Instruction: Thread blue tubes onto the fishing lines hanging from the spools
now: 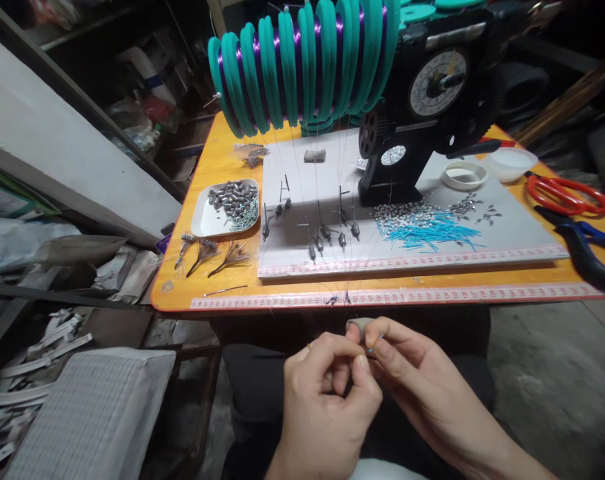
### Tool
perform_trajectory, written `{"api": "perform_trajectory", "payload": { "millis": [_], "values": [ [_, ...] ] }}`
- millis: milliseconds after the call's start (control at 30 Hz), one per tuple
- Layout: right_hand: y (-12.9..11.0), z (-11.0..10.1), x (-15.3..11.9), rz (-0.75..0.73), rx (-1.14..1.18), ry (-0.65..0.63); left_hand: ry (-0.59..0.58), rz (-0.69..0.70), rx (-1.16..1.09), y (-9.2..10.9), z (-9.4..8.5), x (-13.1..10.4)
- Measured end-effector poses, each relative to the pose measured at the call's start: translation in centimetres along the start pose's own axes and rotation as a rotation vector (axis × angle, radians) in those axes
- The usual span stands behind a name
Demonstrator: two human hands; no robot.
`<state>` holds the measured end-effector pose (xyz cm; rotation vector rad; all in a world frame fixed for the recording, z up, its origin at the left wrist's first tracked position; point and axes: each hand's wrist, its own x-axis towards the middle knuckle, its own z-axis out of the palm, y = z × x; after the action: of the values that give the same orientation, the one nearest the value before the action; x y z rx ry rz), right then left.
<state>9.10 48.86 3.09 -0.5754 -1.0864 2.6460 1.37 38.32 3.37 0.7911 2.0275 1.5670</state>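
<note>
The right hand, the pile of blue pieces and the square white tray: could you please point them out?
Right hand (418,365): head view, middle of the hand.
Pile of blue pieces (432,231): head view, its middle.
Square white tray (207,217): head view, bare floor at its left.

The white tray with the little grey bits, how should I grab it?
I'd probably come from the left and pinch the white tray's left rim: that side is bare and raised. Its right edge sits close to the pale board, and the grey bits crowd back and right, so keep it level.
</note>
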Motion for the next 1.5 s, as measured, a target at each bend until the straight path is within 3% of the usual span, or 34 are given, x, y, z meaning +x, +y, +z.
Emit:
{"api": "perform_trajectory", "payload": {
  "millis": [367,900,1233,1500],
  "values": [
    [0.8,-1.2,-0.3,-0.081,-0.229,0.043,0.021,0.108,0.113,-0.2,0.0,0.0],
    [0.3,-0.5,-0.2,-0.027,-0.090,-0.009,0.009,0.035,0.050,-0.2,0.0,-0.2],
    [0.9,-1.4,-0.7,-0.067,-0.231,0.121,0.014,0.119,0.126,-0.2,0.0,-0.1],
    [-0.4,-0.3,-0.2,-0.047,-0.022,0.103,0.252,0.227,-0.049,-1.0,1.4,-0.1]
  ]
}}
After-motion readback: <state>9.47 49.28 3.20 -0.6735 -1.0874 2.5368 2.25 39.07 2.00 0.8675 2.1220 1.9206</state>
